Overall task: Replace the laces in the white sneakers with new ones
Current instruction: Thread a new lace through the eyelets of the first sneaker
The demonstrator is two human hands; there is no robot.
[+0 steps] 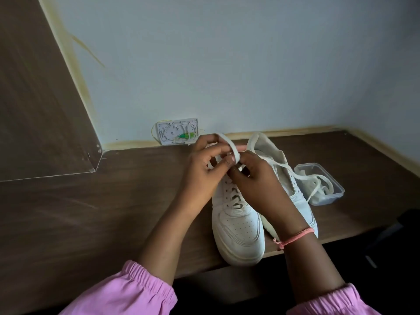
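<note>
Sneakers, two white ones, stand side by side at the near edge of the tabletop [113, 212]: the left sneaker [238, 228] is laced low down, and the right sneaker [284, 178] trails a loose lace [302, 176] toward a clear plastic box [336, 185] holding more laces. Both hands work above the left shoe's upper eyelets. The left hand [204, 169] and right hand [254, 176] each pinch a flat white lace loop [229, 144]. Judging by this, keeping the lace flat and the tension even would help. One pink thread bracelet [295, 237] circles the right wrist.
</note>
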